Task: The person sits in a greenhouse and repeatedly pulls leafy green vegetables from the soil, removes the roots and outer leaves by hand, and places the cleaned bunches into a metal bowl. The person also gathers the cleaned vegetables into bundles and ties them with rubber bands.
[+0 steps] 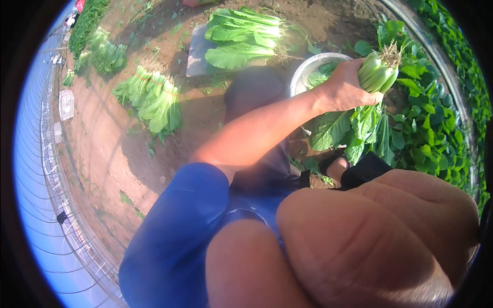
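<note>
My left hand grips a bunch of leafy greens around its pale stems. Its roots point up and away from me, while the leaves hang down below the hand. Just behind the wrist stands a round white bucket with green leaves in it, partly hidden by my arm. Very close to the camera, my right hand fills the lower right, large and blurred. Its fingertips and anything between them cannot be made out.
Rooted greens lie stacked on a flat board on the soil. Left of my knee are tied bundles of greens, with more bundles farther off. Growing plants line the right. White crates stand near the greenhouse wall.
</note>
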A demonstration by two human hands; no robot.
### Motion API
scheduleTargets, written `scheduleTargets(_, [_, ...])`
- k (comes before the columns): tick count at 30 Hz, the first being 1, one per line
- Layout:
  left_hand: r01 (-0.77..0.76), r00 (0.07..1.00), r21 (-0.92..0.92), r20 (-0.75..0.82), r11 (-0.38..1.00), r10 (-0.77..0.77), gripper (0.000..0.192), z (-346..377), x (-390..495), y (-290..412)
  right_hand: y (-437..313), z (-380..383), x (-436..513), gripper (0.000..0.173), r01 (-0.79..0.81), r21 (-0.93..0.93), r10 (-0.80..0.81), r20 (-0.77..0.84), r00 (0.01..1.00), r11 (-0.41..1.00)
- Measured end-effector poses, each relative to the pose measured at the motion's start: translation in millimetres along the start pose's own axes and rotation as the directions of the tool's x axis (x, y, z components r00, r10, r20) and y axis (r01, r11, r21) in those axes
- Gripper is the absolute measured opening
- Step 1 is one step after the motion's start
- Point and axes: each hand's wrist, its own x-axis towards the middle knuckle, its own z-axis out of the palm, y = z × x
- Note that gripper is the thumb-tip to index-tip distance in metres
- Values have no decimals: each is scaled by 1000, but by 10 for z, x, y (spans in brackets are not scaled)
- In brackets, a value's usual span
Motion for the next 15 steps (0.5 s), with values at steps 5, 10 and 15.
scheduleTargets(5, [10, 999, 21, 48, 1000, -11, 45, -38, 33, -39, 25, -40, 53, 15, -18, 7, 18, 37, 999, 1000])
scheduleTargets(10, [54, 999, 40, -2, 998, -54, 37, -5, 0, -158, 166, 53, -179, 15, -93, 80, 92, 19, 996, 992])
scheduleTargets(15, [-15, 951, 196, -299, 980, 74, 34, -326, -19, -113, 1112, 543, -1067, 22, -415, 527, 545, -113, 830, 742])
